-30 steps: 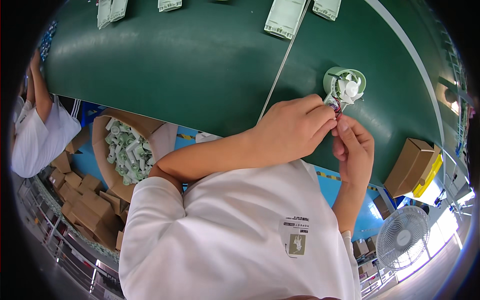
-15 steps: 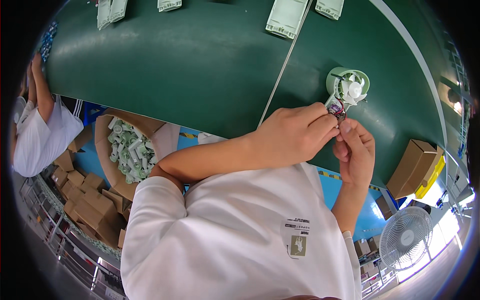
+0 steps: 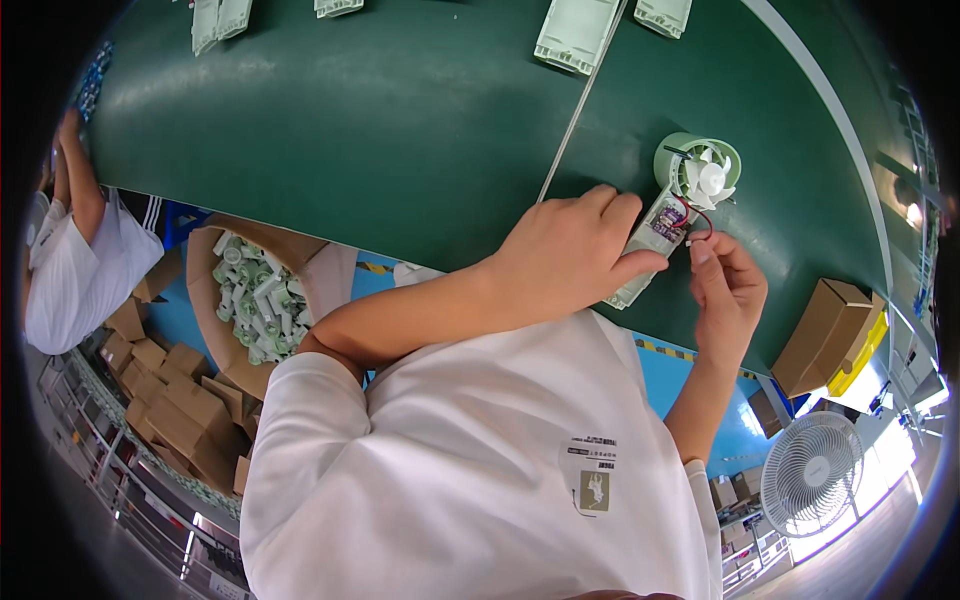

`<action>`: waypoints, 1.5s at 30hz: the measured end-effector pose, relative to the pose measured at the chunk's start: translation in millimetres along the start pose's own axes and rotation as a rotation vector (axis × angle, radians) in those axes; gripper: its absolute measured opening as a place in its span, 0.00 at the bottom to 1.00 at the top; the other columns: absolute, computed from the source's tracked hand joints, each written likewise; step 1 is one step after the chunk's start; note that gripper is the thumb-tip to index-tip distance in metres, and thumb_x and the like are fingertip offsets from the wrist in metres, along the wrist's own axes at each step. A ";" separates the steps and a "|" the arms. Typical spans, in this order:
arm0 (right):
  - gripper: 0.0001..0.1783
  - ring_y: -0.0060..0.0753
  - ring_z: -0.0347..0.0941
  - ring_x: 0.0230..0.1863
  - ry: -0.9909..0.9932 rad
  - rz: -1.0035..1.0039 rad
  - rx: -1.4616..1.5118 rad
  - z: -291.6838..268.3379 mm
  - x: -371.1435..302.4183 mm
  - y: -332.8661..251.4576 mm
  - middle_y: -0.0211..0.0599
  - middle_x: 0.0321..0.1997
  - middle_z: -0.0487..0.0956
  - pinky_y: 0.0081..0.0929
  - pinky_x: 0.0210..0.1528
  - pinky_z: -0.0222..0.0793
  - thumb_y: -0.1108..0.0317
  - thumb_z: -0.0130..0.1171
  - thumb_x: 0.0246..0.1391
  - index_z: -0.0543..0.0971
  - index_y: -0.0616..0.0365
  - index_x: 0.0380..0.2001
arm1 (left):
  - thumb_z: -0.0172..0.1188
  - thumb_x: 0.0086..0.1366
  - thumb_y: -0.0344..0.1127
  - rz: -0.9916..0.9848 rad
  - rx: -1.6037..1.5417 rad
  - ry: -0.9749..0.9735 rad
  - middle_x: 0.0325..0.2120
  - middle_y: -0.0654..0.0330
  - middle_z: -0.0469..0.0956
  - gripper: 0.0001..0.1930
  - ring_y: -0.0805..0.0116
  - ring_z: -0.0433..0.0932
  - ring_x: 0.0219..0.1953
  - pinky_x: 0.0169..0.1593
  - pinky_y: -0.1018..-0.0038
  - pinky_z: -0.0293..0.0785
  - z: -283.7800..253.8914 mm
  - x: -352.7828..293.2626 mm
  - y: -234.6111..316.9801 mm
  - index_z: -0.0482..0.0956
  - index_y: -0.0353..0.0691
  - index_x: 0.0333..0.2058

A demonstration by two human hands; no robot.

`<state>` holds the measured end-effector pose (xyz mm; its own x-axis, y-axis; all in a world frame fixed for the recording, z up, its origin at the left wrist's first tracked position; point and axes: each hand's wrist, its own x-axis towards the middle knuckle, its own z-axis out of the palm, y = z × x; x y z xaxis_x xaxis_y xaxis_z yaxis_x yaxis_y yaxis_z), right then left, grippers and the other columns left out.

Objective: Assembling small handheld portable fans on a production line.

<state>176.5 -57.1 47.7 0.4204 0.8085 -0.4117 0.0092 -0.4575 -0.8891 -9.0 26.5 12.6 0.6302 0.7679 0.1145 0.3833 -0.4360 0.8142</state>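
A light green handheld fan housing (image 3: 638, 279) lies on the green table with its inside facing up. At its far end a round ring (image 3: 664, 160) surrounds white fan blades (image 3: 711, 179). Wires (image 3: 697, 209) in red and black loop out beside a small purple circuit board (image 3: 668, 219). From the left, my left hand (image 3: 575, 245) grips the housing, its thumb across the near part and its other fingers partly hidden. Right of the housing, my right hand (image 3: 728, 285) pinches the wire ends between thumb and forefinger.
Several light green shells, one a long open shell (image 3: 576, 35), lie along the table's far edge. Left below the table stands a carton (image 3: 208, 300) full of green and white parts. A brown box (image 3: 822, 335) sits at the right; another person (image 3: 90, 260) works far left.
My hands have moved apart: the left slid left and down the housing, uncovering the circuit board. My right hand drew right with the wires, which now arc away from the board.
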 end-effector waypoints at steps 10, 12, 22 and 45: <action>0.04 0.13 0.66 0.28 0.034 -0.449 -0.394 2.6 7.6 12.4 0.27 0.33 0.75 0.11 0.30 0.60 0.81 0.60 0.56 0.79 0.66 0.36 | 0.58 0.63 0.39 -0.119 -0.119 -0.204 0.20 0.50 0.77 0.14 0.51 0.79 0.24 0.29 0.61 0.76 3.0 4.2 1.7 0.73 0.33 0.25; 0.05 0.15 0.68 0.28 0.045 -0.495 -0.470 4.3 9.2 10.7 0.31 0.32 0.76 0.12 0.31 0.62 0.80 0.61 0.54 0.80 0.65 0.35 | 0.63 0.60 0.36 -0.070 -0.147 -0.084 0.18 0.54 0.74 0.15 0.53 0.74 0.19 0.23 0.63 0.71 7.1 2.5 0.3 0.70 0.35 0.22; 0.08 0.19 0.70 0.20 0.165 -0.917 -0.809 7.5 10.2 13.6 0.31 0.26 0.78 0.16 0.21 0.65 0.80 0.68 0.45 0.82 0.60 0.31 | 0.63 0.60 0.35 -0.073 -0.149 -0.083 0.19 0.54 0.74 0.13 0.53 0.76 0.20 0.24 0.64 0.72 8.2 2.5 -0.4 0.71 0.35 0.24; 0.15 0.13 0.73 0.25 -0.077 0.229 0.009 11.8 12.6 -9.6 0.35 0.32 0.83 0.11 0.15 0.53 0.65 0.61 0.56 0.81 0.64 0.42 | 0.58 0.63 0.37 -0.116 -0.136 -0.175 0.20 0.48 0.76 0.13 0.49 0.77 0.21 0.26 0.60 0.74 1.8 3.3 -0.5 0.73 0.31 0.26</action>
<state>171.0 -38.2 48.7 0.3401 0.7099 -0.6167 -0.0867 -0.6293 -0.7723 -5.9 28.4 11.6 0.6991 0.7111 -0.0750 0.3733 -0.2734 0.8865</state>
